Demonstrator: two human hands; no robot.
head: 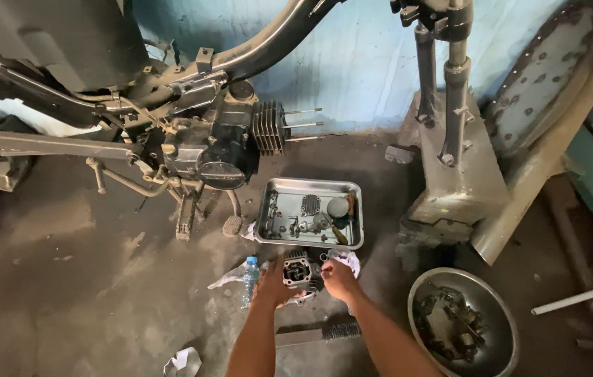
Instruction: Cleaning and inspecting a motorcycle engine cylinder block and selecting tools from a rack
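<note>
Grey finned cylinder head (299, 272), on floor, bore up.

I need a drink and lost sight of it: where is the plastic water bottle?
The plastic water bottle lies on the floor in the lower middle of the head view, just beside the left hand, below the metal tray's left corner.

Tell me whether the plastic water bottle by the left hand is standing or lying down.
Standing. The plastic water bottle sits upright on the floor, blue cap up, just beside the left hand.
</note>
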